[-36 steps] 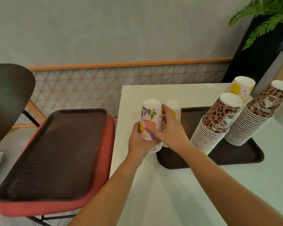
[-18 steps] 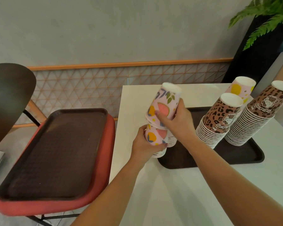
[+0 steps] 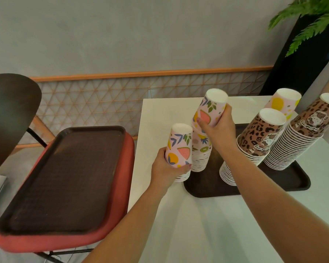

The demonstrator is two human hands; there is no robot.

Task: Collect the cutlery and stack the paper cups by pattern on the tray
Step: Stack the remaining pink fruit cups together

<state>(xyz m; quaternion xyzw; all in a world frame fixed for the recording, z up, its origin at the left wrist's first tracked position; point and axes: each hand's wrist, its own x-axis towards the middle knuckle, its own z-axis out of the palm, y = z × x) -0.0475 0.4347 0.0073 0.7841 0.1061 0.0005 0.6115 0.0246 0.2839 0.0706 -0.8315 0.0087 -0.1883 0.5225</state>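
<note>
A dark brown tray (image 3: 213, 188) lies on the white table. My left hand (image 3: 162, 172) grips a short stack of upside-down fruit-pattern cups (image 3: 179, 147) at the tray's left edge. My right hand (image 3: 217, 128) holds another fruit-pattern cup (image 3: 210, 109), tilted, on top of a taller fruit-pattern stack (image 3: 199, 158) that stands on the tray. Two leaning stacks of leopard-pattern cups (image 3: 254, 141) (image 3: 300, 137) rest on the tray's right part. A further fruit-pattern stack (image 3: 282, 102) rises behind them. No cutlery is in view.
A second brown tray (image 3: 65, 177) sits on a red one (image 3: 120, 205) on a chair to the left of the table. A dark round chair back (image 3: 10, 111) is at far left. A plant (image 3: 311, 19) and dark planter stand at the back right.
My right hand lifted cups off the stack in my left hand and carried them right, onto the taller stack on the tray. The left hand stayed put with the remaining cups.
</note>
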